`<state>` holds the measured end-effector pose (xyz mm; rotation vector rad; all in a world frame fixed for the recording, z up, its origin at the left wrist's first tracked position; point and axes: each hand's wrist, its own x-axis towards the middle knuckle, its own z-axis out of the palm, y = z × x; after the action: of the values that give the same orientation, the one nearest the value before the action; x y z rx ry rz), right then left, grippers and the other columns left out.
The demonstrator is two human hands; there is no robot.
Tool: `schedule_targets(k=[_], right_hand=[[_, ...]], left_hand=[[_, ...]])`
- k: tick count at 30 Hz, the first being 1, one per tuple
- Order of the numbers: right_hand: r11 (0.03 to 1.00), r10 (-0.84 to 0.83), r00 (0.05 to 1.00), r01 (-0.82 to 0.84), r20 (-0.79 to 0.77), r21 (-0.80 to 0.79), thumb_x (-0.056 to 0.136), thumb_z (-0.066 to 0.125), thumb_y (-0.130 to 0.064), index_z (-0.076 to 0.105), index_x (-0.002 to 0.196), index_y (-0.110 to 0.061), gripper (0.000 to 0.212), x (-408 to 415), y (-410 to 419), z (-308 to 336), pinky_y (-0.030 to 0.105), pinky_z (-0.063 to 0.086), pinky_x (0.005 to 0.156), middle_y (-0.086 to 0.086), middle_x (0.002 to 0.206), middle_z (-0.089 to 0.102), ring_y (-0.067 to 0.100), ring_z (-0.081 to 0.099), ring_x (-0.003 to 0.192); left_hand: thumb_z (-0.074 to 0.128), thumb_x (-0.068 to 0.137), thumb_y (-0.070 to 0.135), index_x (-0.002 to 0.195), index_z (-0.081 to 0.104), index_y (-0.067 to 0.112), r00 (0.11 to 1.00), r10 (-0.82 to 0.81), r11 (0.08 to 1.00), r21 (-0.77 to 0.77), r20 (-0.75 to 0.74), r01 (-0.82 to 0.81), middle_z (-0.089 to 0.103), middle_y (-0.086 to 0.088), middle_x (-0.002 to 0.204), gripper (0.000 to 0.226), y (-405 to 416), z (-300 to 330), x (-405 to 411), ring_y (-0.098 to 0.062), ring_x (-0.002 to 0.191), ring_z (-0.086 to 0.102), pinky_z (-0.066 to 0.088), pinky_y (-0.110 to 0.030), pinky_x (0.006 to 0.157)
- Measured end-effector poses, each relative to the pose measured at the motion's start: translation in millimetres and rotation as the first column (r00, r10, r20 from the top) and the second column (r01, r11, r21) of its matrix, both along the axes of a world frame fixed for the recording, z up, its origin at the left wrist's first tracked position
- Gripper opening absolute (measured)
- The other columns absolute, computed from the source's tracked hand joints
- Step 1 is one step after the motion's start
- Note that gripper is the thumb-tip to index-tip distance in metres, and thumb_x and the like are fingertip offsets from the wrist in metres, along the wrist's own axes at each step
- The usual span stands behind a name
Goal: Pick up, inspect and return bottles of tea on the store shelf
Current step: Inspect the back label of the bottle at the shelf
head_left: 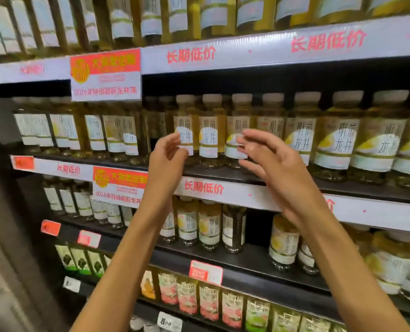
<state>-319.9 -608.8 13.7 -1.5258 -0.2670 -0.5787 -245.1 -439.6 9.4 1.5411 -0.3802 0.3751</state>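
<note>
A row of pale yellow tea bottles with white labels and white caps stands on the middle shelf. One of them, a tea bottle, stands between my two raised hands. My left hand is lifted in front of the row with fingers loosely curled and holds nothing. My right hand hovers to the right, fingers spread and relaxed, in front of the neighbouring bottle. Neither hand grips a bottle.
More tea bottles fill the top shelf and the lower shelf, where a gap shows at the middle. Red-and-white price signs hang on the shelf edges. Colourful drink bottles line the bottom row.
</note>
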Motion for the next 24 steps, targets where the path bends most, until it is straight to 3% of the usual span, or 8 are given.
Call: schedule_targets(k=[5,9,13,17,20,24], right_hand=[[0.953,-0.163,0.97,0.202,0.18,-0.224,0.094,0.058,-0.014,0.052,0.133,-0.018,0.039,44.0,25.6,29.6,0.01,0.043,0.095,-0.005,0.13,0.057,0.0,0.052,0.118],[0.843,-0.238,0.919,0.356,0.314,-0.402,0.095,0.057,-0.014,0.047,0.135,-0.011,0.041,79.1,47.2,50.6,0.003,0.037,0.088,-0.004,0.135,0.05,0.004,0.044,0.123],[0.704,-0.314,0.886,0.459,0.342,-0.542,0.097,0.053,-0.02,0.044,0.138,-0.015,0.042,106.5,57.9,66.1,0.018,0.035,0.093,0.002,0.133,0.053,0.013,0.048,0.121],[0.538,-0.369,0.892,0.435,0.262,-0.722,0.1,0.046,-0.026,0.043,0.138,-0.016,0.04,122.6,61.3,74.7,0.033,0.045,0.091,0.007,0.121,0.057,0.019,0.056,0.108],[0.432,-0.383,0.89,0.408,0.246,-0.804,0.101,0.043,-0.034,0.048,0.132,-0.014,0.038,128.1,61.3,74.6,0.032,0.042,0.085,0.008,0.121,0.057,0.021,0.056,0.108],[0.446,-0.37,0.872,0.469,0.32,-0.762,0.097,0.048,-0.045,0.056,0.121,-0.011,0.043,128.2,63.3,73.0,0.032,0.051,0.08,0.005,0.103,0.063,0.017,0.062,0.092]], left_hand=[[0.054,0.096,0.016,0.149,0.022,0.017,0.994,0.095,0.986,0.135,0.049,-0.101,0.027,-0.001,0.154,0.062,-1.7,7.0,45.7,-0.006,0.131,0.031,0.03,-0.021,0.099],[0.064,0.091,0.02,0.152,0.005,0.012,0.994,0.098,0.958,0.274,-0.054,-0.08,0.018,-0.01,0.158,0.084,-6.1,8.8,76.1,-0.025,0.143,0.026,0.03,-0.038,0.111],[0.069,0.086,0.016,0.141,0.027,0.003,0.996,0.067,0.938,0.344,-0.052,-0.046,0.047,-0.015,0.139,0.071,-10.3,6.9,91.1,-0.026,0.125,0.05,0.046,-0.034,0.096],[0.074,0.082,0.017,0.129,0.042,0.007,0.997,0.076,0.928,0.366,-0.008,-0.067,0.055,-0.01,0.126,0.057,-5.3,6.9,95.6,-0.022,0.116,0.055,0.045,-0.025,0.082],[0.077,0.079,0.019,0.128,0.048,0.007,0.998,0.065,0.923,0.378,0.015,-0.066,0.06,-0.009,0.123,0.059,1.2,7.8,93.8,-0.021,0.111,0.058,0.05,-0.029,0.087],[0.081,0.075,0.02,0.13,0.051,0.009,0.997,0.07,0.941,0.328,0.044,-0.081,0.062,-0.007,0.122,0.064,9.9,8.1,81.0,-0.02,0.109,0.061,0.053,-0.037,0.093]])
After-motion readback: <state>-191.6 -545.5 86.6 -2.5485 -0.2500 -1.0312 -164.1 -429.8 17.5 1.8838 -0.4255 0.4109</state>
